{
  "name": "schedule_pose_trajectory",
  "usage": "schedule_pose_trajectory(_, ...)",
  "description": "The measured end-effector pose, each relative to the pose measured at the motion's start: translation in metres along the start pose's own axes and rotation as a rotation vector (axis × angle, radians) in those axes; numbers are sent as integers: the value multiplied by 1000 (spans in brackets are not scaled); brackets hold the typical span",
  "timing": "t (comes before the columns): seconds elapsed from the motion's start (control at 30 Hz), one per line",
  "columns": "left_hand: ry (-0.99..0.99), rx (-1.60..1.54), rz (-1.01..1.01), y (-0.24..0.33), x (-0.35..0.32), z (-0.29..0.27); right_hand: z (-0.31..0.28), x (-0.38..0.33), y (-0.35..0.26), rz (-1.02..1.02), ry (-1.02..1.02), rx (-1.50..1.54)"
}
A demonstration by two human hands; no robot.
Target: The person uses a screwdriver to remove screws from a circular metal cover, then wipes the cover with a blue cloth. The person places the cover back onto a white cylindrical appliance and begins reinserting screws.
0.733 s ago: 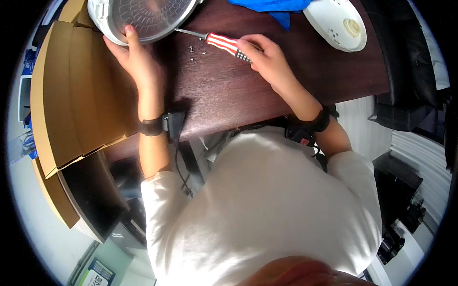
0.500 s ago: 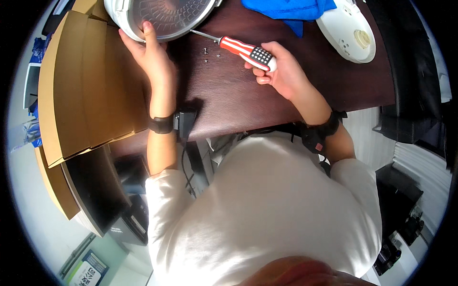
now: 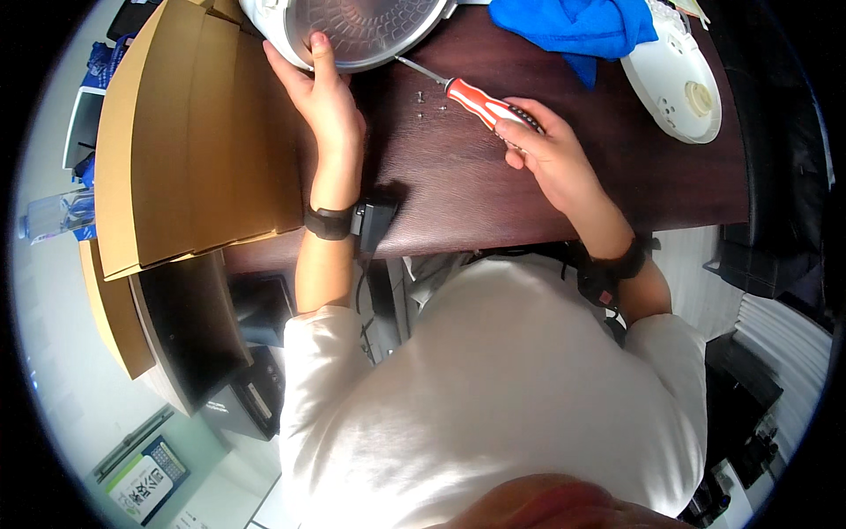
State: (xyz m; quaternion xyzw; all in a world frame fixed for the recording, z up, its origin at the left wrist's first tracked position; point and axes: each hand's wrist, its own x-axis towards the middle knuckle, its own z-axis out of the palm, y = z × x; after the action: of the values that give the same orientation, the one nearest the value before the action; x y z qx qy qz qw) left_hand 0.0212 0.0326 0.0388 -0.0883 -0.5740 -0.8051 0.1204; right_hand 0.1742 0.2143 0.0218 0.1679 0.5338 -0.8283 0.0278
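My left hand (image 3: 333,106) grips the near edge of a round appliance lid (image 3: 366,26), with the thumb on top of its rim. The lid has a white outer edge and a grey, patterned inner disc; its far part is cut off by the frame. A screwdriver (image 3: 476,99) with a red, white and dark star-patterned handle is in my right hand (image 3: 560,159), fingers wrapped round the handle. Its tip points at the lid's near right rim; whether it sits in a screw I cannot tell. Several small screws (image 3: 420,98) lie on the table just below the shaft.
A blue cloth (image 3: 573,31) lies at the far side of the dark wooden table (image 3: 529,207). Right of it rests a white oval cover (image 3: 674,88) with a cream round fitting. A large cardboard box (image 3: 194,141) stands at the left, near my left forearm.
The whole view has shifted, so everything sits further right in the picture. My right hand has turned the screwdriver handle, its star patch rolling away and the thumb now across it.
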Motion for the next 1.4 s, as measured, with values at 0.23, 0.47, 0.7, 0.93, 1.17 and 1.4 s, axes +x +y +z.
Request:
schedule_pose_trajectory(0.23, -12, -16, 30, -4, 2, -1, 5, 0, 4, 238, -13, 143)
schedule_pose_trajectory(0.47, -2, -16, 40, -1, 0, 2, 2, 6, 14, -177, 167, -289)
schedule_pose_trajectory(0.7, 34, 26, 17, -4, 1, -1, 4, 1, 7, -93, 213, -164)
schedule_pose_trajectory(0.93, 24, 21, -11, 1, -1, 2, -3, 3, 15, -168, 75, -237)
schedule_pose_trajectory(1.17, 24, -26, 23, -1, 1, 1, -8, 10, 18, -294, 103, -606)
schedule_pose_trajectory(1.4, 24, 10, 2, 1, -1, 2, -14, 10, 16, -287, 46, -645)
